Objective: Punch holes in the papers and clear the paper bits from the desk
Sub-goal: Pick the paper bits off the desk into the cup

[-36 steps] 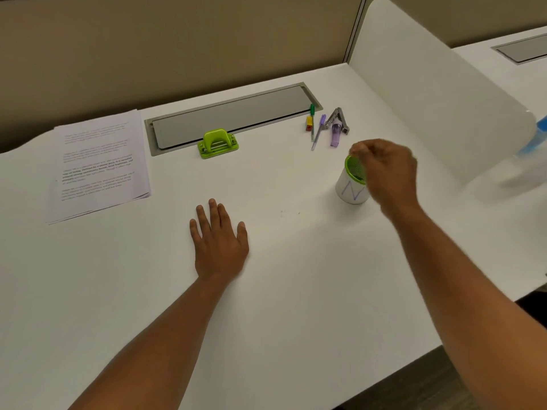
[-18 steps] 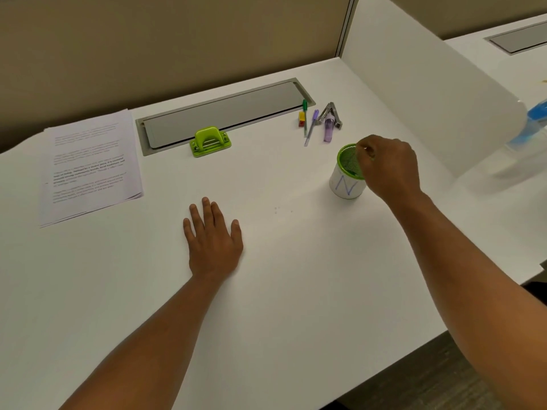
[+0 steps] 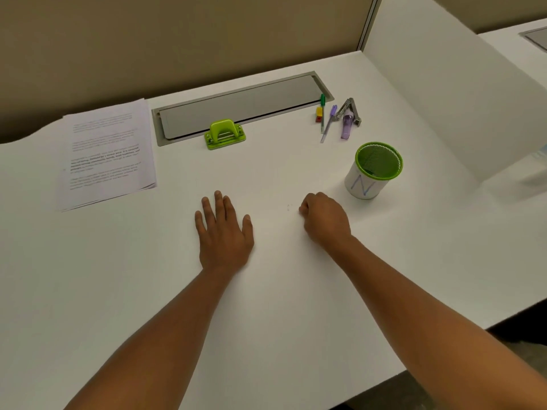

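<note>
Resting flat on the bench (image 3: 296, 335), the left hand (image 3: 224, 232) lies with fingers spread and straight, holding nothing; it seems to serve as a brace for the body while the other hand works. The right hand (image 3: 324, 221) sits knuckles-up with its fingers curled under, fingertips down on the white surface. Whether it already pinches anything cannot be told, since the fingertips are hidden beneath the hand. Just beyond its knuckles, toward the left hand, a few faint paper bits (image 3: 288, 207) lie on the bench, so the curl looks like a reach to pick them up.

Up and to the right of the right hand stands the green mesh cup (image 3: 374, 170) with a white sleeve, near enough to act as the bin for the bits. Well beyond the left hand's fingertips the green hole punch (image 3: 225, 134) sits by the edge of the grey cable tray (image 3: 236, 105). The papers (image 3: 106, 152) lie stacked far out to the left of the left hand, set apart from the clearing spot. Pens and a metal clip (image 3: 350, 109) lie behind the cup.
</note>
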